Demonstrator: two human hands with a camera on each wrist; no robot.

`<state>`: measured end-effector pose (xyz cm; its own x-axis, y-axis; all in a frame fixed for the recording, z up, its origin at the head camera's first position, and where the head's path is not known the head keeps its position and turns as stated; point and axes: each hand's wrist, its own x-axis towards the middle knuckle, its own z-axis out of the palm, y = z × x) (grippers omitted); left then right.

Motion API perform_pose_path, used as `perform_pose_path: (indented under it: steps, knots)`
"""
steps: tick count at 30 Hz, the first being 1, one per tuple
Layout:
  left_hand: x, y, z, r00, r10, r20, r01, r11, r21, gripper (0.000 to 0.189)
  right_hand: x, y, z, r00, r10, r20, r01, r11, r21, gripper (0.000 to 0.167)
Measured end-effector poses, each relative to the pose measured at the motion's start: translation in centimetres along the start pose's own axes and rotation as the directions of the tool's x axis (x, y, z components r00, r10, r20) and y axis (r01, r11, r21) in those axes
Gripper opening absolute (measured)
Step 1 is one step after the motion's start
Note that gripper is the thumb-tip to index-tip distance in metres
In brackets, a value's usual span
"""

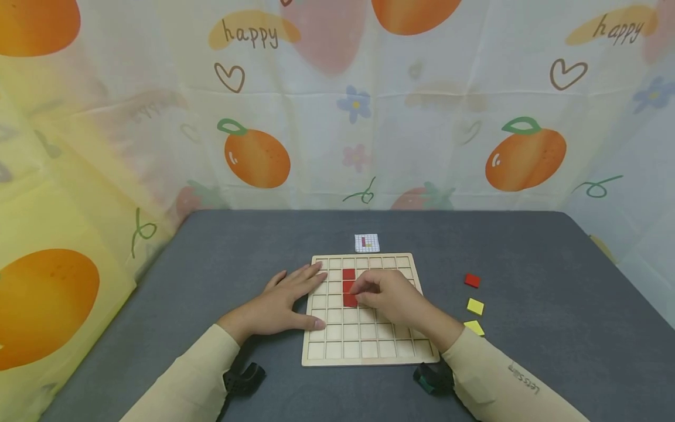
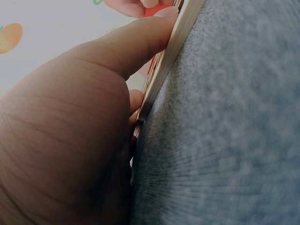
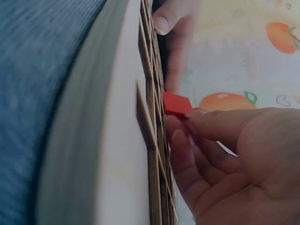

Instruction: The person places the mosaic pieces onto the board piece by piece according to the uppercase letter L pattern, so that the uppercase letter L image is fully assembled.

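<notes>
We noted the right hand (image 1: 390,299) pinching a red tile (image 3: 177,104) at the wooden grid board (image 1: 369,351), tile edge tilted, not yet seated in its cell, just below two red tiles (image 1: 348,279) already in place. The left hand (image 1: 285,305) lay spread, bracing the board's left edge on the worktop (image 1: 527,264). Risk, in our judgement: a tilted tile could jam on a divider or nudge its neighbours out.

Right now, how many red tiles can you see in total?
4. Three are on the wooden board in one column: top, middle, and bottom, which the right hand pinches. One lies on the table. Hands may hide others.
</notes>
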<state>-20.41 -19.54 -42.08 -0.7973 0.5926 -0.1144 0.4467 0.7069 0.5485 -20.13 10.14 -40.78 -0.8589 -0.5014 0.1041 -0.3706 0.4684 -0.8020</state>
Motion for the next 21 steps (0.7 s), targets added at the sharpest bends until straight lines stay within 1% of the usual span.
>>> perform_pose_path:
  steps: [3, 7, 12, 21]
  knots:
    - [-0.03, 0.02, -0.01, 1.000, 0.000, -0.001, 0.000, 1.000, 0.000, 0.108, -0.02, 0.03, 0.15, 1.000, 0.027, 0.003, -0.027, 0.999, -0.024, 0.011]
    - [-0.02, 0.01, 0.01, 1.000, 0.001, -0.001, -0.001, 1.000, -0.002, 0.108, -0.08, 0.19, 0.21, 0.999, 0.034, 0.011, -0.034, 0.999, -0.036, 0.012]
    - [0.01, 0.02, 0.03, 1.000, 0.006, -0.004, -0.006, 1.000, 0.003, 0.109, -0.07, 0.58, 0.12, 1.000, -0.008, 0.020, 0.009, 0.997, -0.078, 0.015]
    - [-0.03, 0.00, 0.07, 1.000, 0.001, -0.005, 0.000, 1.000, 0.004, 0.108, -0.14, 0.48, 0.04, 0.996, -0.026, 0.089, 0.035, 0.994, -0.104, 0.024]
